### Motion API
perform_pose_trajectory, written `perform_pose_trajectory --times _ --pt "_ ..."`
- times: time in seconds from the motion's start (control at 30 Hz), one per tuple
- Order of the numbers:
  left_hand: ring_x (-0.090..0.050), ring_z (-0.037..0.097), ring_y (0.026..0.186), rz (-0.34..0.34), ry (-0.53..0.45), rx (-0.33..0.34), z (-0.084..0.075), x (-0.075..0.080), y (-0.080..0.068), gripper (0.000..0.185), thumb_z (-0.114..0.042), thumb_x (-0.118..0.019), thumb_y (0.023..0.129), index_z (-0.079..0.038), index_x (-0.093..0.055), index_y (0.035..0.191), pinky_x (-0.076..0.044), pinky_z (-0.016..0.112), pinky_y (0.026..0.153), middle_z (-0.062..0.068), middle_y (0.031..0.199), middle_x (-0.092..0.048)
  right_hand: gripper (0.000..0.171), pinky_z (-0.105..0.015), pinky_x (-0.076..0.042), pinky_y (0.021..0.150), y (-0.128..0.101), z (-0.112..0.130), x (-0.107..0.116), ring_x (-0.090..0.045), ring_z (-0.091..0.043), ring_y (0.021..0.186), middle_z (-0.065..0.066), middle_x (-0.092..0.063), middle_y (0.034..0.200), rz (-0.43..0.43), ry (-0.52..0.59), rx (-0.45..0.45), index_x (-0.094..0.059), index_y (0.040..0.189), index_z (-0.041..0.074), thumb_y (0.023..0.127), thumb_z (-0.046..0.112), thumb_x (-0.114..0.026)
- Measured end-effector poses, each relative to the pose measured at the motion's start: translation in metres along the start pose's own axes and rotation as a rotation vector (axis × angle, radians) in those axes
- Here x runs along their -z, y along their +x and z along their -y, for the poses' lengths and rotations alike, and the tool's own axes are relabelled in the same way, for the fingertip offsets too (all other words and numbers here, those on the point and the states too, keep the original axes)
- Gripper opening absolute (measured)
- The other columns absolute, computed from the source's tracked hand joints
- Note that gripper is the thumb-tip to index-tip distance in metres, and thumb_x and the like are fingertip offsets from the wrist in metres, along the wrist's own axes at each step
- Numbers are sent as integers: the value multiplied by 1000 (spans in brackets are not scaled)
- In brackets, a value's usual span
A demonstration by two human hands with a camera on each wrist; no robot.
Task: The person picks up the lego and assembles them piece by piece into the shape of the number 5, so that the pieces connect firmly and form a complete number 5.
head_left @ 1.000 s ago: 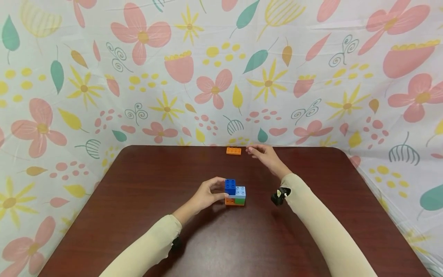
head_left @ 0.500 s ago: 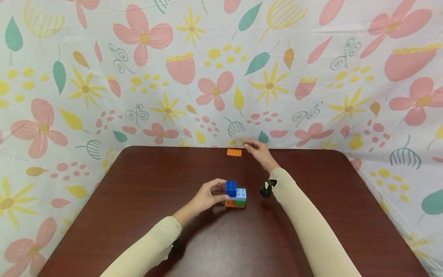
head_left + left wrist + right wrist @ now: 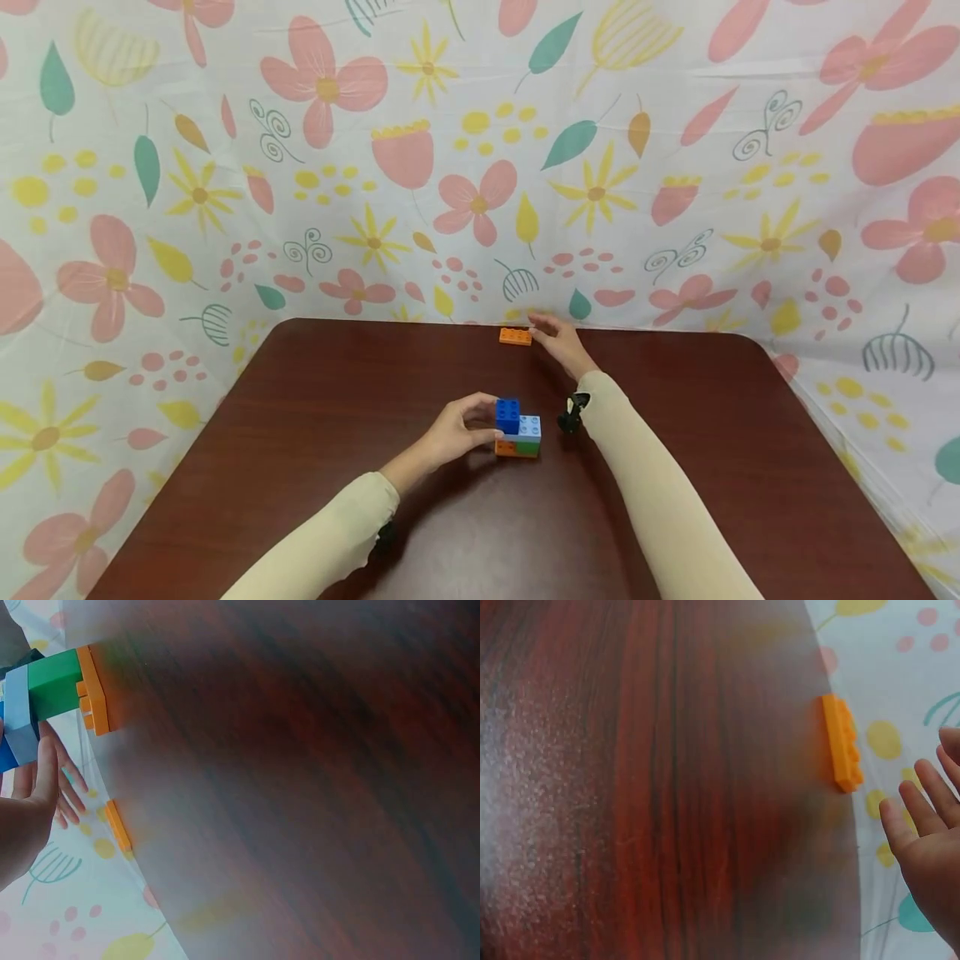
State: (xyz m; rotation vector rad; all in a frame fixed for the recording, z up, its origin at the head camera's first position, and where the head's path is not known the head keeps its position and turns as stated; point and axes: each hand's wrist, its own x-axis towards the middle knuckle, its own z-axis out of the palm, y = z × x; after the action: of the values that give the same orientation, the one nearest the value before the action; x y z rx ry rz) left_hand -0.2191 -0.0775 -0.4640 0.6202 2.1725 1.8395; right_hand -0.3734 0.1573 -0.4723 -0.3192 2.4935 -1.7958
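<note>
Left hand [image 3: 450, 433] half hiding block stack [image 3: 517, 427]

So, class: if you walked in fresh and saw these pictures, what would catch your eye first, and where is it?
First, the small block stack of blue, light blue, green and orange bricks at the middle of the dark table, held by the left hand. Next, the right hand stretched to the far edge, fingers straight, beside a flat orange brick. Behind hangs a loud flowered cloth.
</note>
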Motion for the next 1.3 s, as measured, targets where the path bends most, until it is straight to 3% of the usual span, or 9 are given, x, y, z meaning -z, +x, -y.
perform_pose_trajectory --times 0.17,0.53,0.8,0.97,1.3 --pt "-59 40 105 11 17 -29 -4 1 0 38 11 -67 83 5 -57 119 -55 31 82 26 110 -62 45 -50 -32 109 5 -9 -7 -34 -34 137 -16 -39 148 6 -12 -24 -46 142 6 99 14 -55" --pt "-61 37 103 10 41 -71 4 1 4 39 10 -68 82 4 -57 119 -55 30 80 26 110 -63 48 -53 -24 112 10 -17 -16 -26 -36 140 -15 -33 152 59 -134 -73 -44 144 7 98 15 -56" --pt "-60 41 103 33 42 -65 -21 1 -5 37 11 -67 83 7 -57 118 -55 28 80 27 108 -62 53 -54 -20 113 13 -20 -19 -22 -37 141 -15 -27 155 112 -321 -61 -41 146 7 97 16 -58" --pt "-61 41 103 31 44 -62 -24 0 -6 36 10 -67 84 6 -57 119 -55 30 81 27 108 -62 53 -55 -20 113 14 -22 -19 -21 -41 141 -18 -25 155 130 -433 -8 -41 144 3 96 14 -59" --pt "-60 40 105 28 54 -47 -24 1 -7 38 8 -68 84 5 -58 120 -55 28 80 26 111 -62 42 -53 -29 109 12 -27 -22 -37 -40 131 -21 -40 144 63 -433 32 -52 134 -1 95 10 -61"
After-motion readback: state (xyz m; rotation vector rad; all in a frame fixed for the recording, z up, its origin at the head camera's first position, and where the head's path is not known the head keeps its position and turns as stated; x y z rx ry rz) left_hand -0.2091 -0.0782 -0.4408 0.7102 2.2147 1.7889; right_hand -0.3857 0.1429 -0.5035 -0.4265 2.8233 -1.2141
